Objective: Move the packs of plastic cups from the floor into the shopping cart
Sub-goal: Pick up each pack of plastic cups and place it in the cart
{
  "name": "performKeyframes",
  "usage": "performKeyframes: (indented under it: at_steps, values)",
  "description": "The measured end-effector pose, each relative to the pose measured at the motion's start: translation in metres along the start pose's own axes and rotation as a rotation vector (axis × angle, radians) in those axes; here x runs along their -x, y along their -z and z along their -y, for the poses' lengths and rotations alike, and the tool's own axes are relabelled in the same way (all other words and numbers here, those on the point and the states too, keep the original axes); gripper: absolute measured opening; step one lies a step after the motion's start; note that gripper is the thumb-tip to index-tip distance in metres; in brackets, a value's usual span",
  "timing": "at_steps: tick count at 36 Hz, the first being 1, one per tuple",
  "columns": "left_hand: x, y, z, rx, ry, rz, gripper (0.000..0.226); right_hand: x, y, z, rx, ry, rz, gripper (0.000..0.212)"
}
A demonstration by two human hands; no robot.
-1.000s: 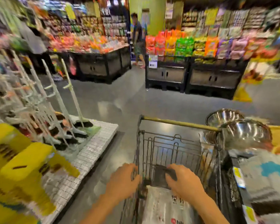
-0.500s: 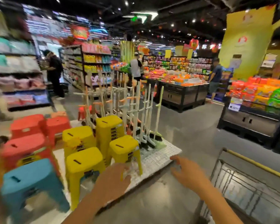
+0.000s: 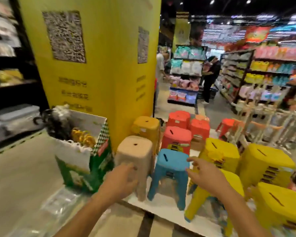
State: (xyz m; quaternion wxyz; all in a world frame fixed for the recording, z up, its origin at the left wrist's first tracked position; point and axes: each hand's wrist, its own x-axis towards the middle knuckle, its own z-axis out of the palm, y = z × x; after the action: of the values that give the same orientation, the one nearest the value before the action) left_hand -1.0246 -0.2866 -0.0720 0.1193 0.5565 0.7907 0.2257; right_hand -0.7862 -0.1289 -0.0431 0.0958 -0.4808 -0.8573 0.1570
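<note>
We hold nothing. Our left hand point(image 3: 121, 181) hangs loosely curled before the beige stool point(image 3: 135, 149); our right hand point(image 3: 206, 176), fingers spread, before the blue stool point(image 3: 171, 159).

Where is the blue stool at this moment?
Head view, lower centre: the blue stool stands on the white platform, with the beige stool immediately to its left, yellow stools to its right and a red stool behind it.

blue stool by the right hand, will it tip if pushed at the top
Probably light: the blue stool looks like moulded plastic. Likely stiff, its legs standing straight. A high push could tip or slide it, since it is tall and narrow.
</note>
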Motion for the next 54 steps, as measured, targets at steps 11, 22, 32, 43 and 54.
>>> performKeyframes:
  at_steps: [11, 22, 32, 43, 54]
  values:
    - [0.028, 0.082, 0.147, -0.040, 0.574, -0.285, 0.039, -0.158, -0.094, 0.182, 0.019, 0.580, 0.227, 0.040]
    - [0.081, 0.094, 0.231, -0.035, 0.931, -0.413, 0.044, -0.188, -0.190, 0.320, 0.051, 0.895, 0.458, 0.047]
    - [0.089, 0.104, 0.339, 0.031, 1.045, -0.448, 0.040, -0.210, -0.272, 0.433, 0.069, 1.042, 0.531, 0.051]
    - [0.062, 0.122, 0.486, 0.094, 1.073, -0.436, 0.039, -0.254, -0.355, 0.537, 0.147, 1.046, 0.556, 0.047]
    - [0.060, 0.054, 0.608, 0.264, 1.228, -0.471, 0.045, -0.296, -0.506, 0.576, 0.177, 0.974, 0.762, 0.055]
